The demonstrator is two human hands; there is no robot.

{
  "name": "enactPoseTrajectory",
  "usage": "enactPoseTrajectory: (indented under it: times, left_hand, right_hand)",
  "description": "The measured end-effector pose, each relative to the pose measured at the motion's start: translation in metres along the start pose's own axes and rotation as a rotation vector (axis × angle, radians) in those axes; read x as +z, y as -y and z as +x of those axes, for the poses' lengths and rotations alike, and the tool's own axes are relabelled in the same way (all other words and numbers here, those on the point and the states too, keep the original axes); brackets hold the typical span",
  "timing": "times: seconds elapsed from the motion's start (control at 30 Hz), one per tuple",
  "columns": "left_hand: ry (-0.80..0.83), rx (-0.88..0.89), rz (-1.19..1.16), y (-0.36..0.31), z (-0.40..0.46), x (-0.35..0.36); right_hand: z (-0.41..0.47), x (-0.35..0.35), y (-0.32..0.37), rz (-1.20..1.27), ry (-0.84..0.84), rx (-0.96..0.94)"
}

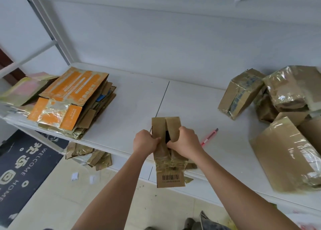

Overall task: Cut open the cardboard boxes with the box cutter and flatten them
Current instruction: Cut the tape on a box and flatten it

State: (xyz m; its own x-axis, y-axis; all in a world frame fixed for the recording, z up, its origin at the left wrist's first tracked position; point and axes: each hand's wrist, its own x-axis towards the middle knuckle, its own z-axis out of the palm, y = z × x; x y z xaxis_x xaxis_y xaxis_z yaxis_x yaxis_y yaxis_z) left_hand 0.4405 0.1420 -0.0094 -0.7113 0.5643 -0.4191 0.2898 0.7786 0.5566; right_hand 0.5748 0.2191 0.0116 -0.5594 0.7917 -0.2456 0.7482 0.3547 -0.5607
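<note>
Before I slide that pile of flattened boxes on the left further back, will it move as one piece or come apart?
Likely to shear: the flattened stack is loose sheets with edges fanned out unevenly. The glossy tape on the orange top sheet probably lets layers slip. It already overhangs the shelf edge at the front, so pushing low, against the whole stack, seems safer than pushing the top.

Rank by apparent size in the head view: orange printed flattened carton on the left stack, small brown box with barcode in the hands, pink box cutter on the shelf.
1. Orange printed flattened carton
2. Small brown box with barcode, though nearness to the camera inflates it
3. Pink box cutter
</note>
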Motion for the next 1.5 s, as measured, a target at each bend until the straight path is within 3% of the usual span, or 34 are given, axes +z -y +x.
enactPoseTrajectory:
  times: [0.1,0.33,0.4,0.47,0.53,0.63,0.73,0.93,1.07,1.2,1.33,1.5]
  left_hand:
    - [-0.013,-0.007,0.019,0.001,0.0,0.002]
    - [-0.002,-0.011,0.026,0.007,0.004,-0.001]
    - [-0.006,0.015,0.066,0.002,0.0,0.001]
    - [-0.047,0.063,0.124,-0.002,-0.005,0.003]
    - [-0.12,0.126,0.134,-0.006,-0.012,0.006]
    - [-0.207,0.174,0.196,-0.012,-0.018,0.008]
    - [-0.204,0.187,0.333,-0.02,-0.022,0.011]
    - [-0.179,0.141,0.433,-0.036,-0.026,0.018]
    - [-0.126,0.173,0.212,-0.028,-0.022,0.007]
    - [0.098,0.123,-0.22,-0.008,-0.019,-0.024]
    - [0.213,0.085,-0.362,0.012,-0.026,-0.05]
    - [0.282,0.233,-0.308,-0.001,-0.039,-0.061]
  right_hand:
    - [0.0,-0.002,-0.002,0.066,0.027,-0.001]
    - [-0.001,-0.025,-0.056,0.666,0.172,0.249]
    - [-0.006,-0.018,-0.073,0.722,0.139,0.248]
    - [-0.01,-0.011,-0.08,0.534,-0.034,0.148]
    - [-0.011,-0.008,-0.08,0.261,-0.241,-0.118]
    - [-0.02,0.001,-0.068,0.123,-0.193,-0.365]
    - [-0.024,0.012,-0.068,0.268,-0.091,-0.279]
    - [-0.02,0.009,-0.069,0.356,-0.049,-0.258]
    - [-0.018,0.01,-0.073,0.453,-0.031,-0.273]
    - [-0.019,0.011,-0.074,0.478,-0.022,-0.261]
    - [-0.014,0.005,-0.069,0.249,-0.032,-0.275]
    - [0.004,-0.015,-0.037,-0.289,-0.311,-0.388]
